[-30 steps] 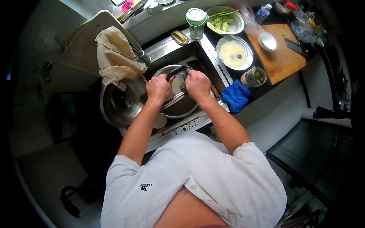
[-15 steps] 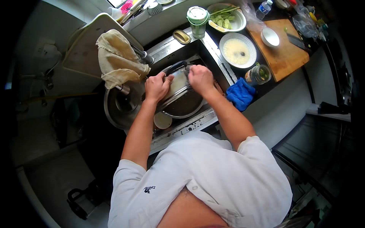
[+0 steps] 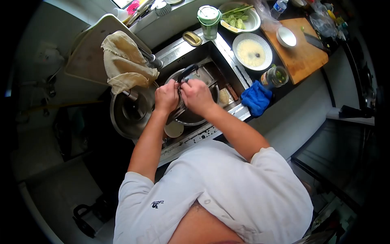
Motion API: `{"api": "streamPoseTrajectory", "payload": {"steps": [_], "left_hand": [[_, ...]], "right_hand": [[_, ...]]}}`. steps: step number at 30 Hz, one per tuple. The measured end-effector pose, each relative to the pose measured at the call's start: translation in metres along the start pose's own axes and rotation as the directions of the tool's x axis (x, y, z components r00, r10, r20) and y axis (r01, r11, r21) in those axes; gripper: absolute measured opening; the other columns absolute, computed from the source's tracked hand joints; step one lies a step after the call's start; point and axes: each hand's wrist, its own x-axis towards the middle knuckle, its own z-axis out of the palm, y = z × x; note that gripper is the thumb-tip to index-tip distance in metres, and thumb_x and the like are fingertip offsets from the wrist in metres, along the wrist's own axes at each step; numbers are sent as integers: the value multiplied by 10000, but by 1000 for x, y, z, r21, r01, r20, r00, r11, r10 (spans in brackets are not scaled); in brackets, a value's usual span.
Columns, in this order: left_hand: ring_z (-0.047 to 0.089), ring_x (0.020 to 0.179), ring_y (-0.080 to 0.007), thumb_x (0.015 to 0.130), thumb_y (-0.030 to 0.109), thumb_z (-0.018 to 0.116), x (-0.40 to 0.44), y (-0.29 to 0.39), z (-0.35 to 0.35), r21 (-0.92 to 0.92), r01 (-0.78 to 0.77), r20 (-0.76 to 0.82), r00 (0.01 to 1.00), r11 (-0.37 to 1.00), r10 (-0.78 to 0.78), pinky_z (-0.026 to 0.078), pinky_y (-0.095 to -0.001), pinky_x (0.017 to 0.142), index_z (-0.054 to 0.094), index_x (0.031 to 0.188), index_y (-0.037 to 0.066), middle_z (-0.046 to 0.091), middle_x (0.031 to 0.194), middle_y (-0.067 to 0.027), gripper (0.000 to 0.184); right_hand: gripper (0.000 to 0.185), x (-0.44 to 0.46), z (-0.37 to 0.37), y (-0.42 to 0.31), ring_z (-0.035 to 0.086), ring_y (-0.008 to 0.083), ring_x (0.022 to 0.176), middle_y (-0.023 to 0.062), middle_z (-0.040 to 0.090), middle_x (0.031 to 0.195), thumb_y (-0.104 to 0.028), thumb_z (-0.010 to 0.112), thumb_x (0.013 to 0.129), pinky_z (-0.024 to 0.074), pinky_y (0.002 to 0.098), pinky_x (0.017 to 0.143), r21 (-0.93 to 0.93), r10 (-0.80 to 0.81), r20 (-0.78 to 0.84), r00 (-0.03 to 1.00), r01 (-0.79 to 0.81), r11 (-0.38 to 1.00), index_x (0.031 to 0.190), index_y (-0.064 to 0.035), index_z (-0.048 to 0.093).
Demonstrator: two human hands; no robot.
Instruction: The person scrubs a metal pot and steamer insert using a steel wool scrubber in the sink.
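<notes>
Over the sink (image 3: 209, 51), my left hand (image 3: 167, 96) is closed around the edge of a metal pot lid, seen steeply tilted, with a black arched handle (image 3: 188, 72). My right hand (image 3: 198, 96) is closed beside it, its fingers pressed near the lid's edge. A small dark scrubber shows only partly between the two hands. Beneath them a round metal pot (image 3: 191, 120) lies in the sink. Much of the lid is hidden by my hands.
Left of the sink stand a large metal basin (image 3: 118, 118) and a tap draped with a beige cloth (image 3: 122, 57). On the right are a blue cloth (image 3: 256, 99), a glass jar (image 3: 278, 76), a striped plate (image 3: 268, 53) and a cutting board (image 3: 302, 61) with a white bowl (image 3: 286, 37).
My right hand has moved left and slightly down, close against my left hand. The lid has turned to a steeper tilt, uncovering more of the sink's right side.
</notes>
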Motion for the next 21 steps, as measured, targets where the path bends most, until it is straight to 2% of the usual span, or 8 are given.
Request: {"api": "streamPoseTrajectory", "payload": {"steps": [3, 5, 7, 9, 11, 15, 16, 21], "left_hand": [[615, 655, -420, 952, 246, 530, -7, 3, 2, -36, -49, -51, 998, 998, 47, 476, -516, 571, 535, 829, 77, 636, 729, -179, 210], [614, 635, -411, 954, 233, 524, -11, 14, 10, -16, -47, -70, 997, 999, 46, 476, -512, 562, 541, 824, 84, 637, 726, -172, 198], [604, 676, -437, 982, 242, 485, -8, 28, 14, -2, 30, -96, 995, 1000, -30, 459, -532, 590, 563, 851, 82, 636, 750, -189, 221], [604, 676, -439, 984, 255, 478, -10, 24, 14, 19, 63, -80, 995, 998, -61, 461, -532, 591, 561, 847, 82, 639, 757, -189, 237], [605, 676, -441, 986, 267, 470, -9, 24, 16, 30, 60, -73, 996, 998, -58, 461, -534, 592, 558, 838, 81, 641, 757, -190, 254], [621, 634, -420, 977, 273, 477, -11, 26, 18, 70, 11, -102, 995, 997, -4, 477, -534, 572, 557, 818, 85, 641, 700, -180, 259], [622, 634, -421, 977, 277, 477, -9, 29, 15, 82, 33, -93, 995, 996, -26, 476, -534, 570, 557, 816, 85, 640, 694, -183, 263], [608, 671, -443, 988, 318, 468, -6, 29, 15, 94, 95, -51, 995, 991, -90, 466, -540, 591, 541, 782, 71, 635, 714, -194, 330]], "right_hand": [[86, -5, -3, 14, 618, 299, 669, 127, 597, 694, -145, 607, 773, 512, 414, 625, -152, 58, -8, 998, -58, 987, 725, -76, 626], [107, -2, -14, 40, 623, 309, 676, 128, 619, 726, -156, 604, 781, 518, 417, 642, -130, 303, 52, 951, -295, 947, 755, -71, 662], [121, -3, -8, 37, 624, 314, 698, 132, 624, 738, -166, 602, 797, 519, 423, 661, -189, 258, -48, 965, -262, 946, 758, -73, 670], [106, -5, -6, 20, 622, 324, 740, 140, 609, 728, -175, 624, 798, 514, 432, 677, 26, 197, 33, 980, -198, 980, 779, -84, 675], [82, -10, -4, 3, 622, 323, 733, 129, 598, 715, -169, 635, 777, 513, 431, 676, 12, 136, -5, 991, -136, 991, 779, -97, 674], [90, -15, -21, 48, 627, 334, 710, 134, 603, 725, -188, 620, 795, 519, 442, 657, -189, 288, 21, 957, -279, 942, 781, -125, 683], [98, -17, -24, 54, 632, 328, 709, 140, 609, 732, -194, 623, 788, 521, 442, 660, -82, 409, 32, 912, -405, 911, 745, -118, 668], [101, -23, -16, 7, 620, 319, 723, 129, 595, 725, -168, 616, 787, 513, 442, 660, -2, 73, 3, 997, -73, 997, 724, -93, 639]]}}
